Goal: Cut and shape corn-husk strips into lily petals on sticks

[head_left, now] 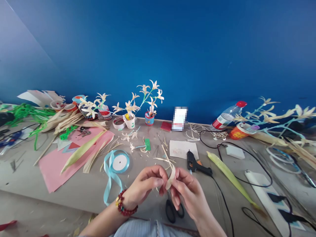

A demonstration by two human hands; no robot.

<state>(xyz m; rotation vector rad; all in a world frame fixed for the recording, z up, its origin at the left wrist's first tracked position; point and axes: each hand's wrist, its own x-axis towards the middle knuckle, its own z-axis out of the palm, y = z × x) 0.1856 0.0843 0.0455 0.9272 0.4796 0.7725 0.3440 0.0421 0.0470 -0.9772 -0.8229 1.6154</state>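
A narrow, pale strip of corn husk [171,178] curls between my hands, above the near edge of the table. My right hand [189,191] pinches it between thumb and fingers. My left hand [149,181], with a red bead bracelet at the wrist, is closed around the strip's left side. Scissors with black handles [174,212] lie below my hands, their blades partly hidden. Just beyond are pale husk scraps [164,160] and small husk flowers [134,148]. A black glue gun [197,164] rests to the right of my right hand.
Left of my hands are a blue ribbon spool [120,162] and pink paper [53,168]. Husk flowers stand in a white cup [129,122]. Rightward lie a green corn husk [228,174], a white power strip [268,200], cables and a tilted bottle [225,117]. A blue wall [158,49] rises behind.
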